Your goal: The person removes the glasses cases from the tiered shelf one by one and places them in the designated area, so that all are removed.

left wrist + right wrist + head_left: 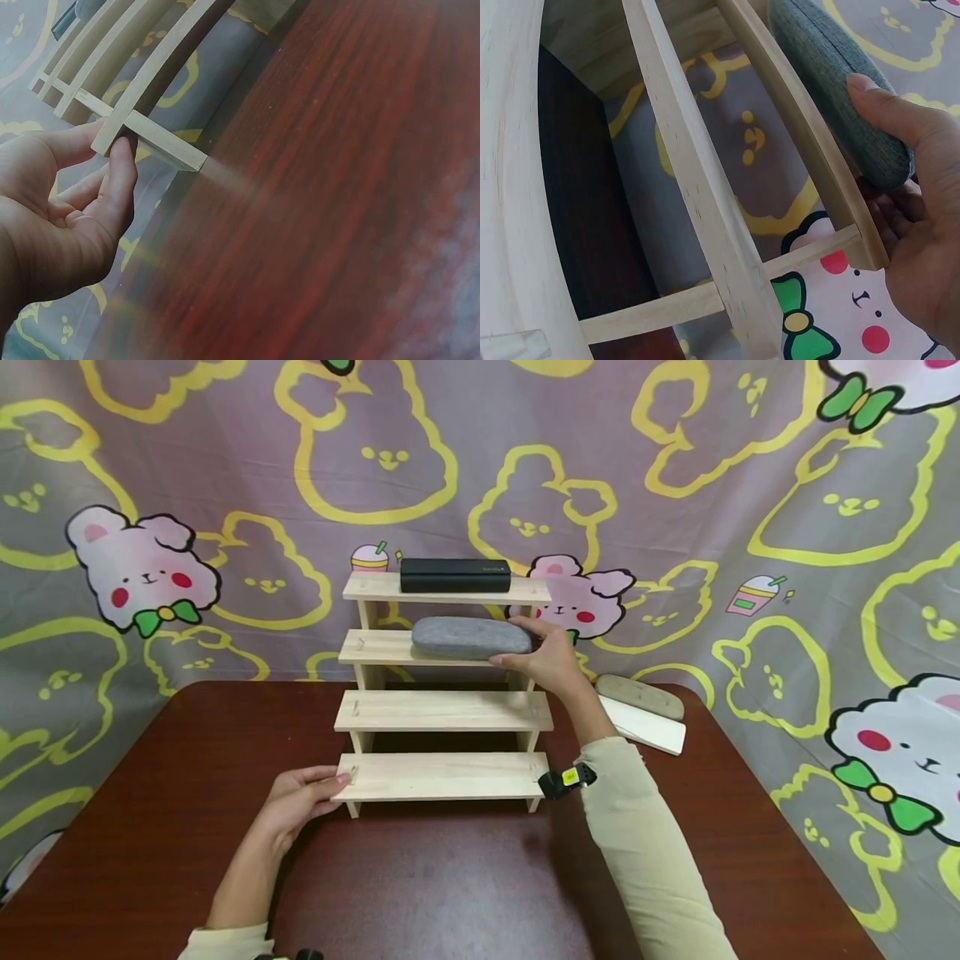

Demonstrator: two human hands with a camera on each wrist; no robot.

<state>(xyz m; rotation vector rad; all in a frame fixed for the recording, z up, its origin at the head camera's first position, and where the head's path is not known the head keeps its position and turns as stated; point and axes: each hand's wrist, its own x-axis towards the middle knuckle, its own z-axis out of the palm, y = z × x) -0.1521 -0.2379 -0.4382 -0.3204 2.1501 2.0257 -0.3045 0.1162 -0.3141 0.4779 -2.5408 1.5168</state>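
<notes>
A stepped wooden rack (442,711) stands on the table. My right hand (551,656) grips the right end of a grey glasses case (461,637) at the second shelf from the top. In the right wrist view the thumb lies on the near side of the case, and the other fingers are partly hidden behind it. My left hand (300,797) pinches the left end of the lowest shelf (442,777); the left wrist view shows thumb and fingers on that board's end (112,135). A black glasses case (455,576) lies on the top shelf.
Right of the rack, a brown glasses case (640,695) and a white case (645,725) lie side by side on the dark red table (420,877). A patterned cloth (247,460) hangs behind and around the table. The two middle-lower shelves show bare wood.
</notes>
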